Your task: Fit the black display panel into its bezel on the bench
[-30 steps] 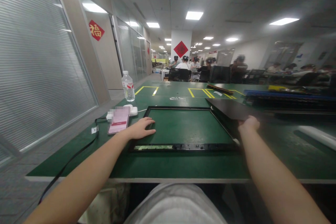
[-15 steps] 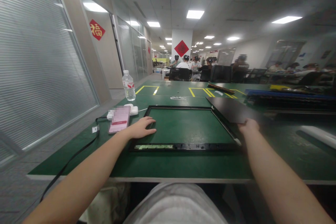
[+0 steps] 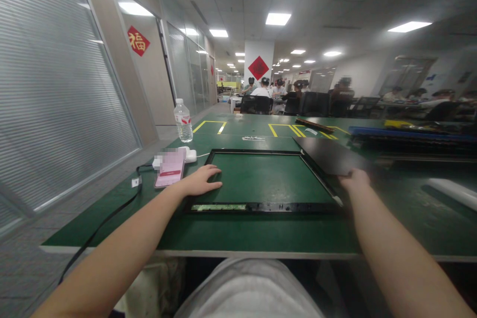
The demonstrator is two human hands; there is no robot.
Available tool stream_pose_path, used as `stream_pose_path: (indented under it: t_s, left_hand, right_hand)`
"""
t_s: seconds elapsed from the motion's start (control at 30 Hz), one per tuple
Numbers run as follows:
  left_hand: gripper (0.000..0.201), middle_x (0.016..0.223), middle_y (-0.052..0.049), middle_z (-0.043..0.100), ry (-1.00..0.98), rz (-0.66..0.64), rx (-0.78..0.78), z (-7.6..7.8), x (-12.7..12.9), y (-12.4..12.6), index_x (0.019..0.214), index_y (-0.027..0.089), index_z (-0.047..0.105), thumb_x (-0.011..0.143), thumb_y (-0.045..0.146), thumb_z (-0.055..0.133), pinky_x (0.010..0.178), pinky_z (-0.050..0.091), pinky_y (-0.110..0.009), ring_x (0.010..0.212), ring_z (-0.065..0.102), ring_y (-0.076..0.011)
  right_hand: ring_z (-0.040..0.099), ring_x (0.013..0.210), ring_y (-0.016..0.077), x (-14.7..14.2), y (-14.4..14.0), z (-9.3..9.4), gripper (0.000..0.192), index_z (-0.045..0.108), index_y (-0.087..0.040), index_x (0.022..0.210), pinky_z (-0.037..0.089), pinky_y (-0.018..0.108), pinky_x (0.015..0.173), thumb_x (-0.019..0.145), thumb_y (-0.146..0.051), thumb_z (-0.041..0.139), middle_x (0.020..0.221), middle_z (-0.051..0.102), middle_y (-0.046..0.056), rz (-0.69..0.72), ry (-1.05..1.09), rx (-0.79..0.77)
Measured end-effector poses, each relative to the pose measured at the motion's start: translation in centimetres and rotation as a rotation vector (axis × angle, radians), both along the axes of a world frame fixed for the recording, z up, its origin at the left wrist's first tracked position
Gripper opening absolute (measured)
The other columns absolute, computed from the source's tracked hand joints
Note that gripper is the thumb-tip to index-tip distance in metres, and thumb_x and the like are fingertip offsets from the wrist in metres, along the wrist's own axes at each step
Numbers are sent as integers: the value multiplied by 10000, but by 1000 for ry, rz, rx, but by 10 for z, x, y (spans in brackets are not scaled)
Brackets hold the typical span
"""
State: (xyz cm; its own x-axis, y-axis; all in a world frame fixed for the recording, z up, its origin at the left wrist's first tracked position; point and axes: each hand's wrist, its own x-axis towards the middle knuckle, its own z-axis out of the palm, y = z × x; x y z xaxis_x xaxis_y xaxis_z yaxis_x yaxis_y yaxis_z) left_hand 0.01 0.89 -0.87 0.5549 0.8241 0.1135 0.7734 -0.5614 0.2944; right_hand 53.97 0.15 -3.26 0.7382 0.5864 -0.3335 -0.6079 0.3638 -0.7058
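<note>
A thin black rectangular frame (image 3: 290,207), like a monitor bezel, lies flat on the green table. A strip of green circuit board (image 3: 219,207) shows in its near edge. My left hand (image 3: 203,180) rests over the frame's left side, fingers spread and holding nothing. At the right, my right hand (image 3: 356,181) is closed on the near edge of a dark flat panel (image 3: 328,154). This panel is beside the frame's right edge, close to it, and looks slightly tilted; whether it touches the frame I cannot tell. The fingertips under the panel are hidden.
A phone (image 3: 170,171), white plugs (image 3: 190,154) with cables and a water bottle (image 3: 183,120) are at the left. Dark and blue long parts (image 3: 402,134) lie at the far right, with a white bar (image 3: 452,193) nearer. People sit at tables behind.
Both hands, the frame and the panel stay almost where they were. Only a very slight shift of the camera view shows.
</note>
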Motion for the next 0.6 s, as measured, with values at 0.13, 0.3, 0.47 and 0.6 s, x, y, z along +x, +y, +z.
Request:
stream_pose_path:
  t_s: [0.13, 0.3, 0.47, 0.6]
  left_hand:
    - [748, 1465, -199, 519, 18, 0, 2, 2, 1, -1, 1326, 121, 609, 827, 667, 497, 1143, 364, -439, 1353, 488, -342]
    - [710, 1455, -190, 533, -3, -5, -2, 3, 1, -3, 1313, 138, 617, 825, 643, 516, 1136, 369, -441, 1342, 497, -342]
    - [697, 1454, -190, 534, -42, -1, -19, 3, 1, -2, 1291, 147, 635, 806, 640, 545, 1138, 367, -446, 1342, 497, -350]
    - [696, 1440, -192, 546, -65, -2, -18, 2, 1, -2, 1273, 152, 646, 794, 650, 559, 1137, 369, -456, 1336, 502, -357]
  right_hand:
    - [670, 714, 96, -1, -2, 2, 415, 572, -226, 1090, 630, 304, 721, 850, 28, 347, 989, 686, 2, 27, 3, -6]
    - [655, 702, 100, -6, -4, 3, 297, 551, -208, 1015, 620, 250, 627, 851, -9, 402, 928, 654, 1, 44, -2, -18]
    - [645, 696, 106, -10, -7, 5, 210, 555, -182, 938, 606, 210, 587, 840, -35, 442, 882, 634, 17, 86, -10, -24]
    - [649, 715, 114, -17, -10, 8, 162, 547, -200, 933, 628, 254, 640, 845, -84, 477, 873, 625, 4, 100, -36, 17]
